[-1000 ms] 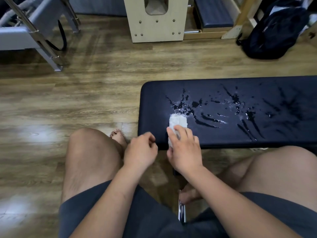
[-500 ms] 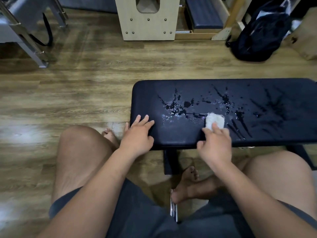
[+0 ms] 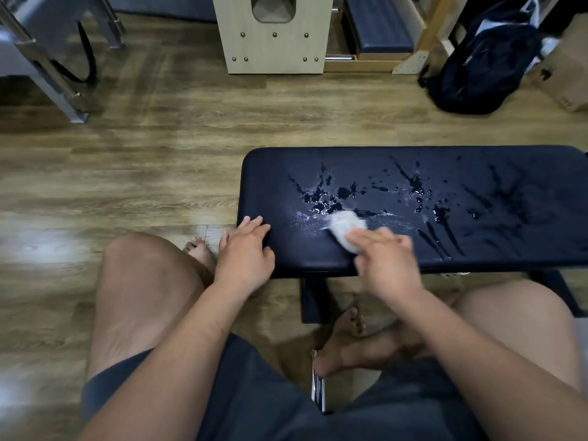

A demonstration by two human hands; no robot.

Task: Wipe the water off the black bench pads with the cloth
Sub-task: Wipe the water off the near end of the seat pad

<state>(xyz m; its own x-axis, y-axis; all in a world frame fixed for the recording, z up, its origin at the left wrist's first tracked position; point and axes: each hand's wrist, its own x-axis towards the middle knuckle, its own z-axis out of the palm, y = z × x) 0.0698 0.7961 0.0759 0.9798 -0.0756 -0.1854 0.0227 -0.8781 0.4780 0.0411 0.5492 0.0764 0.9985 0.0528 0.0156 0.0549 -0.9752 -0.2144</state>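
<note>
White cloth [image 3: 345,229], bunched into a small wad, lies under the right hand [image 3: 386,265]. The fingers are stretched over it and press it down on the bench [image 3: 413,160] rather than closing round it. Both hand and cloth are blurred, which suggests a wiping stroke is under way. A flat press like this probably spreads the wad over more of the wet surface than a pinch would.

The left hand [image 3: 245,249] holds nothing. Its straight fingers rest on the near left corner of the black pad, apparently to steady the bench and the person's reach while the other hand rubs.

The cloth sits near the pad's front edge, just below the left cluster of water [image 3: 324,195]. Around it is a patch of fine, dull droplets where the puddles look thinned. Farther right, more splashes and long streaks [image 3: 442,230] are well apart from the cloth and look untouched, so the job seems at an early stage. The likely need is to carry the strokes up and then rightward across the pad.

The person sits low behind the bench with bare knees on either side, and one foot [image 3: 343,338] is tucked beside the bench's dark leg [image 3: 313,297]. Beyond the bench lies wood-patterned floor [image 3: 127,170]. At the far side are a pale wooden unit [image 3: 273,46], a grey metal frame [image 3: 47,74] on the left and a dark backpack [image 3: 486,58] on the right.
</note>
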